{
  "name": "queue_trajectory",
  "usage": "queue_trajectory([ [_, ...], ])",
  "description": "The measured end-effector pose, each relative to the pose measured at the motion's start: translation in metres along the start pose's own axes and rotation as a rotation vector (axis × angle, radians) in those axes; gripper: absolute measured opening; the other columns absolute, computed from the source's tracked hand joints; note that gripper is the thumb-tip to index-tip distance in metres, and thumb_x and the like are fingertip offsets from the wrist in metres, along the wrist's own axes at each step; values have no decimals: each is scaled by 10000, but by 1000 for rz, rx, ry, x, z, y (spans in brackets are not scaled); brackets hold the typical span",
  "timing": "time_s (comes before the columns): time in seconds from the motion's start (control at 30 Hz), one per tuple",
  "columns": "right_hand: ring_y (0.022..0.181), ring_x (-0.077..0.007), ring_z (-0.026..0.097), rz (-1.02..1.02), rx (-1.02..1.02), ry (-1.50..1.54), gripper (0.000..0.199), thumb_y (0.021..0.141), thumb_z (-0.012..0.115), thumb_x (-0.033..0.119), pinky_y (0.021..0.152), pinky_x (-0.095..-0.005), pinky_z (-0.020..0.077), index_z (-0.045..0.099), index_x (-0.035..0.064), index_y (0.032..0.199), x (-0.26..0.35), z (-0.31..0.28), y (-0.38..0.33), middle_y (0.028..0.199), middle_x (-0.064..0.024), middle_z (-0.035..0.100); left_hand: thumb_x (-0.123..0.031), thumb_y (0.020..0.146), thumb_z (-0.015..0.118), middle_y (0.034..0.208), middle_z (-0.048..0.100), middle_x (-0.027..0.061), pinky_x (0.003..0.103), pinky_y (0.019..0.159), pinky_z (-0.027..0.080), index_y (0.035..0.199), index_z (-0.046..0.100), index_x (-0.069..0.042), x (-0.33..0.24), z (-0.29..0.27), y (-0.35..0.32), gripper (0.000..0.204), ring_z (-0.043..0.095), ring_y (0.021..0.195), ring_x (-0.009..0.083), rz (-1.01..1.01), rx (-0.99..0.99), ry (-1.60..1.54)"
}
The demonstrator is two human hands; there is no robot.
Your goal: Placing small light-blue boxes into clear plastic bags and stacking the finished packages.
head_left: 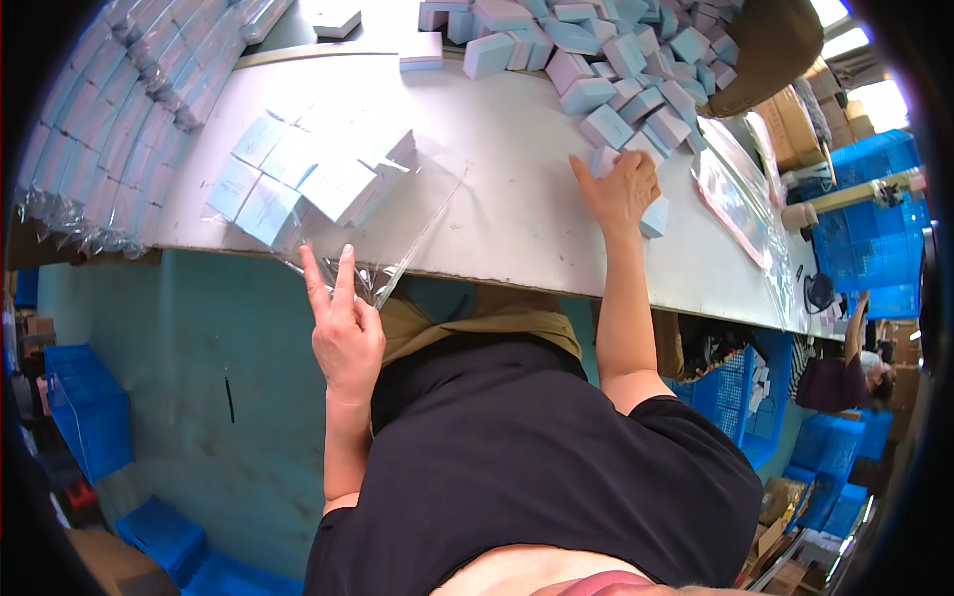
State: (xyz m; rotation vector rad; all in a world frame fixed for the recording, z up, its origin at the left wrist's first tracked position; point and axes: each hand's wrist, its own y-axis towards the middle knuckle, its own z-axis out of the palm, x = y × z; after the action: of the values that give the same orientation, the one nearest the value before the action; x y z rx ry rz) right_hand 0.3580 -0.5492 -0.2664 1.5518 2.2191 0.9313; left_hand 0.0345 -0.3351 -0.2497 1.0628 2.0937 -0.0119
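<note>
My left hand [343, 318] pinches the open mouth of a clear plastic bag [397, 214] at the near edge of the white table [517, 228]. Inside the bag lie several small light-blue boxes [298, 174] packed in rows. My right hand [621, 189] reaches across the table and closes on one or two small boxes [653, 216] at the near edge of a big loose pile of light-blue and lilac boxes [616, 70].
Filled clear bags of boxes [109, 119] are stacked along the table's left. A stack of empty clear bags [735, 199] lies at the right. Blue crates [84, 407] stand on the floor at left and right. Another person [850, 368] works at the far right.
</note>
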Motion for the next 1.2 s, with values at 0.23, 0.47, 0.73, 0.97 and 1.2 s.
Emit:
queue_trajectory([
  [0.23, 1170, -442, 501, -204, 188, 606, 652, 701, 850, 420, 1000, -549, 380, 567, 1, 1112, -22, -20, -29, 1221, -239, 549, 51, 834, 575, 1603, 329, 212, 338, 652, 561, 1396, 598, -129, -6, -1, 9, 591, 707, 876, 254, -107, -31, -25],
  [0.47, 1201, -388, 524, 198, 193, 141, 586, 753, 808, 304, 959, -454, 454, 562, 24, 1205, -106, -38, -27, 1315, -199, 559, 93, 819, 571, 1591, 358, 208, 325, 634, 548, 1376, 620, -131, 0, -2, 1, 602, 694, 832, 251, 15, -84, 38],
  [0.73, 1174, -296, 587, -284, 386, 481, 762, 727, 796, 206, 956, -399, 492, 519, 89, 1428, -15, -53, -39, 1261, -157, 593, 165, 791, 519, 1549, 453, 149, 300, 616, 531, 1492, 474, -78, -8, -2, -8, 744, 692, 909, 238, -38, -114, -109],
  [0.97, 1301, -290, 529, -429, 926, 1557, 785, 663, 822, 118, 1104, -407, 385, 574, 38, 1404, 80, -57, -35, 1413, -177, 547, 171, 767, 482, 1621, 323, 161, 314, 699, 574, 1571, 276, -22, -1, -4, -11, 853, 468, 1391, 352, 19, -114, -126],
  [1.2, 1000, -347, 678, -942, 493, 1083, 804, 644, 837, 249, 876, -431, 557, 580, 184, 1403, 225, -32, -69, 1488, -214, 473, 136, 754, 500, 1638, 265, 181, 391, 823, 588, 1577, 248, -22, 3, -14, -4, 875, 473, 1372, 388, 59, -199, 54],
])
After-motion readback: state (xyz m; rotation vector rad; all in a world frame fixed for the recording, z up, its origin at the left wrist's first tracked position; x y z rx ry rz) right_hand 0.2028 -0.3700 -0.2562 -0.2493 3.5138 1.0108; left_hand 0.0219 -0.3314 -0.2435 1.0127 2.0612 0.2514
